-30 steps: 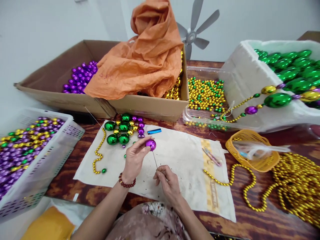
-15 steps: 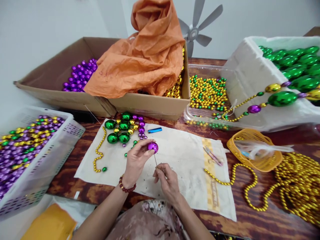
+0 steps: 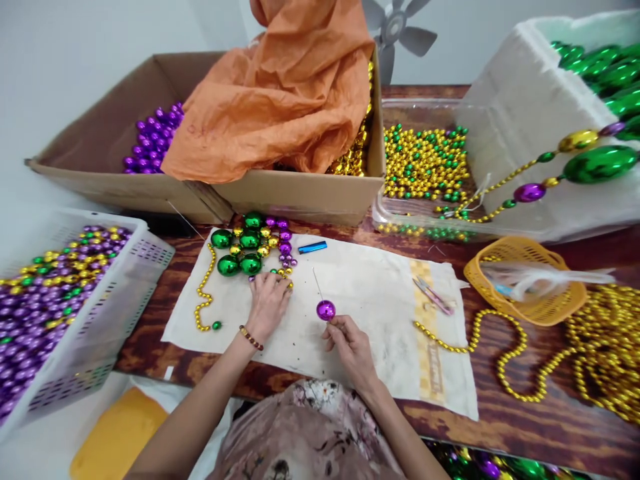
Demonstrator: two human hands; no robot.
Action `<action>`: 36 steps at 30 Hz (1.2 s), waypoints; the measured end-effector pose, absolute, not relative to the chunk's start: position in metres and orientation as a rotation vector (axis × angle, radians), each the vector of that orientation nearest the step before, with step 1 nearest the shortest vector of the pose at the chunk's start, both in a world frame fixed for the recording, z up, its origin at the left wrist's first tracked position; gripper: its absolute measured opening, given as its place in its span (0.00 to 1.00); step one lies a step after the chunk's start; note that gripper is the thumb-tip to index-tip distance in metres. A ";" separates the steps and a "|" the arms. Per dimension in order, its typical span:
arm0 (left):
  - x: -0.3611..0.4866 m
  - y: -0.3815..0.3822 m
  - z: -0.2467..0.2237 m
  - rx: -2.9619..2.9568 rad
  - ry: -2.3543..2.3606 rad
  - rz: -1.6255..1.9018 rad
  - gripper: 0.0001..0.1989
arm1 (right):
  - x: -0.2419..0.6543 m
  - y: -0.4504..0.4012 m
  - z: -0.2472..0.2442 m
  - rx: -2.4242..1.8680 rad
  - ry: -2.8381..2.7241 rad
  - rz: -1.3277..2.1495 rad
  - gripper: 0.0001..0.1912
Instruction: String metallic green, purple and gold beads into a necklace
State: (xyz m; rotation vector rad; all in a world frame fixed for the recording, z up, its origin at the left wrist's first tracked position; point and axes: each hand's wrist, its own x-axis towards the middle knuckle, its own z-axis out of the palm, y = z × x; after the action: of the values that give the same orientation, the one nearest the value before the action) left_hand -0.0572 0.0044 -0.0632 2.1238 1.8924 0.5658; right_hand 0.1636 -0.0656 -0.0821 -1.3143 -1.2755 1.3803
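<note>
My right hand (image 3: 350,343) is closed in a pinch on a thin needle, just below a shiny purple ball bead (image 3: 326,310) threaded on it. The needle (image 3: 317,283) sticks up out of the bead's top. My left hand (image 3: 270,301), with a beaded bracelet (image 3: 251,338) at the wrist, is down on the white cloth (image 3: 350,267) among small beads. Its fingers are bunched and the tips are partly hidden; whatever they pinch cannot be made out. Just beyond them lie large green beads (image 3: 250,239), a purple bead row (image 3: 285,237) and gold beads (image 3: 273,242).
A cardboard box (image 3: 300,197) with orange cloth (image 3: 280,113) stands behind. Bead baskets flank it: a white crate (image 3: 150,247) left, a clear bin (image 3: 420,223) and foam box (image 3: 505,120) right. A blue lighter (image 3: 313,247), snips (image 3: 434,297) and gold chain (image 3: 520,393) lie around.
My left hand has let go of the purple bead and moved left to the small beads. My right hand now has the bead low on the upright needle. The view has shifted slightly.
</note>
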 end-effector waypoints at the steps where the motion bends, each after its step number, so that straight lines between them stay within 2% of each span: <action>1: -0.055 0.006 -0.066 2.168 1.904 0.497 0.12 | 0.163 -0.066 -0.082 -1.316 -1.284 1.380 0.09; 5: -0.046 0.009 -0.071 2.227 1.936 0.379 0.11 | 0.165 -0.064 -0.083 -1.321 -1.293 1.381 0.08; 9: -0.045 0.014 -0.064 2.038 1.903 0.606 0.07 | 0.167 -0.065 -0.084 -1.319 -1.301 1.389 0.08; 14: -0.039 0.020 -0.039 1.168 1.446 1.145 0.10 | 0.166 -0.068 -0.078 -1.277 -1.288 1.454 0.08; 17: -0.032 0.022 -0.023 0.633 1.080 1.171 0.14 | 0.166 -0.069 -0.073 -1.254 -1.295 1.459 0.08; 20: -0.027 0.022 -0.015 0.397 0.928 1.186 0.13 | 0.167 -0.070 -0.069 -1.233 -1.300 1.455 0.08; 24: -0.024 0.022 -0.016 0.282 0.916 1.248 0.07 | 0.169 -0.072 -0.066 -1.215 -1.386 1.418 0.08; 36: -0.015 0.021 -0.016 0.307 0.946 1.297 0.10 | 0.169 -0.075 -0.069 -1.254 -1.409 1.398 0.07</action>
State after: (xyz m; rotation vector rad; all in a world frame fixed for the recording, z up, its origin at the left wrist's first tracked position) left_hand -0.0151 0.0210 -0.0164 0.3073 0.9455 1.2974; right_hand 0.1687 -0.0749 -0.0686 -1.2544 -1.4094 1.3979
